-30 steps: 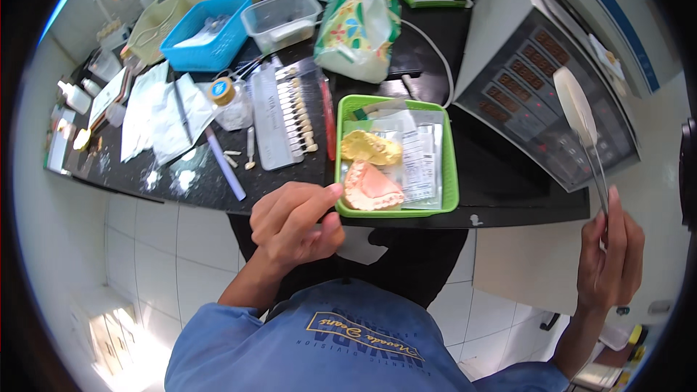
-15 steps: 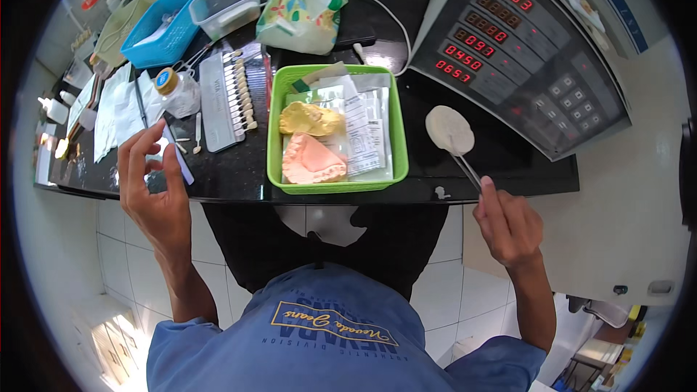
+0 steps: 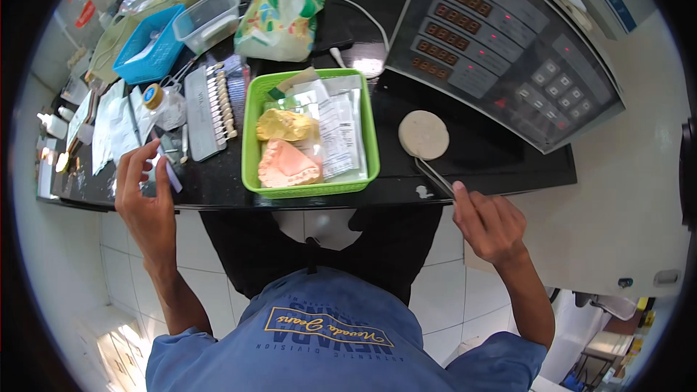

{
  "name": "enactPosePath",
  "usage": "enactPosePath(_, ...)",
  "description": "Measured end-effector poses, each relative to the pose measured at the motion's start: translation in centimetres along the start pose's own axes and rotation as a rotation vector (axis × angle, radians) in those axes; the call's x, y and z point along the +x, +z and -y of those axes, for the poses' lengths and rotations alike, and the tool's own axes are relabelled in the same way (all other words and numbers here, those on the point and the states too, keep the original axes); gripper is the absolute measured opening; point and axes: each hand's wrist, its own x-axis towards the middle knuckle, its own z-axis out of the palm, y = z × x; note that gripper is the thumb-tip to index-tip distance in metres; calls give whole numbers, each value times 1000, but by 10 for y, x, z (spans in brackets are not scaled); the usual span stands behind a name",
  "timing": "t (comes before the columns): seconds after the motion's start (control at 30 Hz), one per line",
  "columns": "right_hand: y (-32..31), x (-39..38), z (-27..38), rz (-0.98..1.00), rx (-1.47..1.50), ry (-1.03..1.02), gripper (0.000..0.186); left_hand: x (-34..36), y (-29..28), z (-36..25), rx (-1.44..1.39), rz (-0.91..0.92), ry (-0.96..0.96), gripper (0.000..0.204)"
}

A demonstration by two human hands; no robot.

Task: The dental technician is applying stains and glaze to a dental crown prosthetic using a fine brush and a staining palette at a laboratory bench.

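Lowered since 0.5 s ago, right hand (image 3: 488, 219) grips a disc-tipped tool (image 3: 424, 135); left hand (image 3: 141, 190) pinches a pen (image 3: 168, 173) on the worktop (image 3: 465, 167).

Right hand (image 3: 490, 223) holds a round-ended tool (image 3: 424, 136) beside the green tray (image 3: 250, 138).

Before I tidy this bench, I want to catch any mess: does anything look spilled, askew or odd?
Nothing looks spilled. A small pale smear marks the black counter by its front edge, near the right hand. The green tray is piled untidily with packets, a yellow cast and a pink dental cast.
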Motion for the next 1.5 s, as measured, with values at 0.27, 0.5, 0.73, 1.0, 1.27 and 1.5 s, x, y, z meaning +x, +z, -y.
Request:
enactPosePath(0.27,-8,-9,-4,12,53,467,18,14,-5,5,0,144,7,13)
enactPosePath(0.5,19,-15,-25,119,119,808,17,29,-14,18,47,321,40,13)
enactPosePath(0.73,29,-4,-33,173,138,766,17,43,-15,20,71,466,127,8)
enactPosePath(1.0,21,18,-22,101,301,881,25,51,-12,23,66,516,189,5)
enactPosePath(1.27,40,70,2,254,328,643,54,49,-12,31,64,499,249,8)
enactPosePath(1.5,45,86,16,355,431,826,59,52,-13,48,-215,285,180,7)
